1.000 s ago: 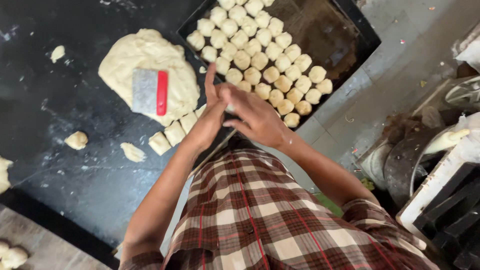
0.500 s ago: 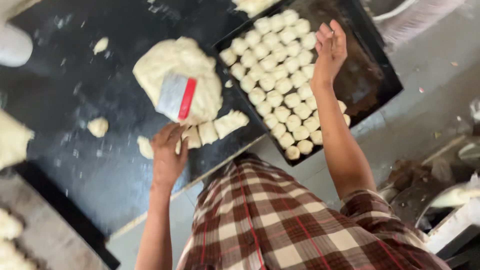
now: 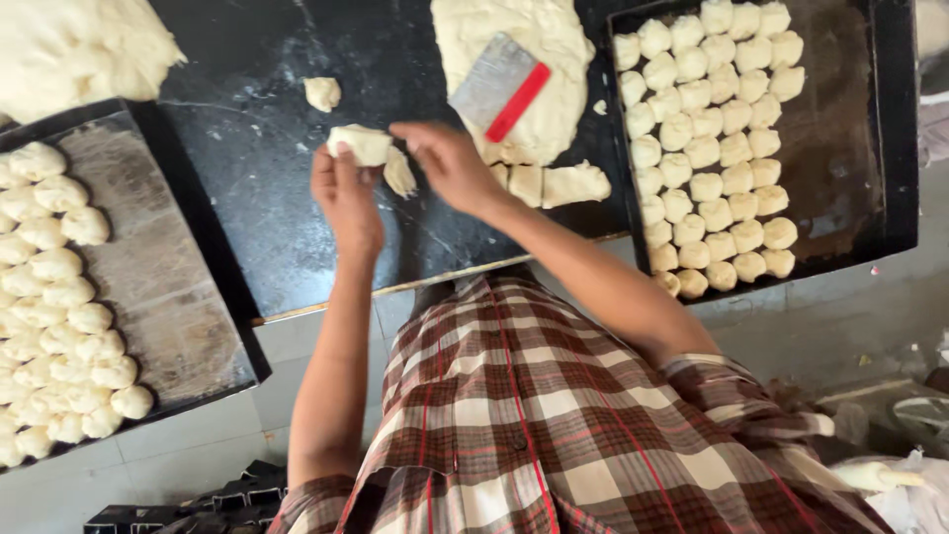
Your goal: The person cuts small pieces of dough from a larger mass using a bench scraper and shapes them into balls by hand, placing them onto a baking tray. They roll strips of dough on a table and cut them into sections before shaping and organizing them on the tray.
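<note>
The left hand [image 3: 346, 193] grips a pale, soft lump of raw dough [image 3: 361, 144] in closed fingers, above the black counter [image 3: 267, 198]. The right hand [image 3: 445, 163] pinches the same lump from the other side, a torn flap hanging between them. Just beyond lies a large flattened dough mass [image 3: 534, 59] bearing a steel scraper with a red handle [image 3: 499, 87]. Dark baking trays of small dough balls sit to the right [image 3: 840, 129] and left [image 3: 168, 287].
</note>
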